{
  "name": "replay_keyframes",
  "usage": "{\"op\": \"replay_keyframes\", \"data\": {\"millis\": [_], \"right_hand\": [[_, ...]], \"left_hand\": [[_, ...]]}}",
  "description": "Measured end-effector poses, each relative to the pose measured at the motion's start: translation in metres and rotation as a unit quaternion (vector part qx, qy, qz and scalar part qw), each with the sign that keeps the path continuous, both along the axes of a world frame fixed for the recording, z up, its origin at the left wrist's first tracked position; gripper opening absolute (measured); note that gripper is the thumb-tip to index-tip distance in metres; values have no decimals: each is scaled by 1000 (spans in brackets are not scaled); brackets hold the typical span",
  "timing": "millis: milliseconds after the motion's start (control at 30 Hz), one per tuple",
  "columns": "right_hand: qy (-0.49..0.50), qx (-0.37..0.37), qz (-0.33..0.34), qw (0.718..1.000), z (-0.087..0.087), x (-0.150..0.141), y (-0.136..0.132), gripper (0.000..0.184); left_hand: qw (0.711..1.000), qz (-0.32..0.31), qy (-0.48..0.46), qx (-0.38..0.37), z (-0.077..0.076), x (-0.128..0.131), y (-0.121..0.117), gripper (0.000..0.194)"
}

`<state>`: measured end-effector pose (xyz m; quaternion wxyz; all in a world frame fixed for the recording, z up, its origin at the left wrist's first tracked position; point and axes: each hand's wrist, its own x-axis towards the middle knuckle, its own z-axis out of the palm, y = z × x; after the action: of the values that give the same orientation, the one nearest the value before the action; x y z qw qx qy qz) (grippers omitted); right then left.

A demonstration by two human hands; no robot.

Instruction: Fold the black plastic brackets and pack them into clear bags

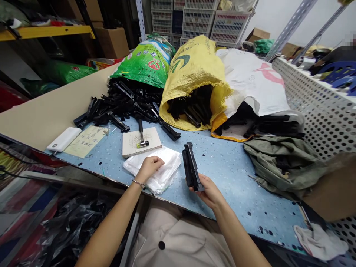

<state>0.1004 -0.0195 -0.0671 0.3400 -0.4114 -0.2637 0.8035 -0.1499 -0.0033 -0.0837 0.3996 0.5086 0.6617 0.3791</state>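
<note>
My right hand [207, 189] is wrapped round the lower end of a black plastic part [191, 167]. That part is long and narrow, with a slot-like gap along it, and is held nearly upright above the blue table. On the left, my left hand [151, 167] lies over a stack of clear plastic bags [164, 180], its fingers curled together. Whether a bag is pinched between those fingertips is hidden. Just behind the bags, a small hammer [141, 135] with a yellowish head face rests on a pale square board [154, 136].
Black parts [122, 100] spill from a green sack [144, 61]. More sit inside a yellow sack [194, 66] and a white sack [250, 81]. A white power bank [63, 139] and handwritten paper [86, 141] lie left; grey-green cloth [280, 159] lies right, beside a perforated panel [319, 111].
</note>
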Motion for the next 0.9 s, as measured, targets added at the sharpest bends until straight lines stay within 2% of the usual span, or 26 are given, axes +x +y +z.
{"op": "replay_keyframes", "data": {"millis": [100,200,267,333,633,800,900], "right_hand": [[8,-8,-2,1000,1,-3,0,27],[12,-13,-2,1000,0,-5,0,26],[16,-19,-4,1000,-3,-6,0,25],[19,-24,-8,1000,-5,-6,-1,25],[21,-42,-22,999,-8,-3,-5,21],[32,-58,-15,998,-7,-4,-3,18],[39,-64,25,997,-6,-6,-4,25]], "left_hand": [[999,7,34,8,2,5,-4,20],[995,15,92,34,6,21,-12,13],[987,1,153,52,9,33,-16,12],[983,-19,175,45,11,36,-17,7],[999,-24,-22,-32,8,-3,-4,34],[993,-16,-107,-48,10,-7,-4,39],[990,-3,-135,-49,9,-5,-3,37]]}}
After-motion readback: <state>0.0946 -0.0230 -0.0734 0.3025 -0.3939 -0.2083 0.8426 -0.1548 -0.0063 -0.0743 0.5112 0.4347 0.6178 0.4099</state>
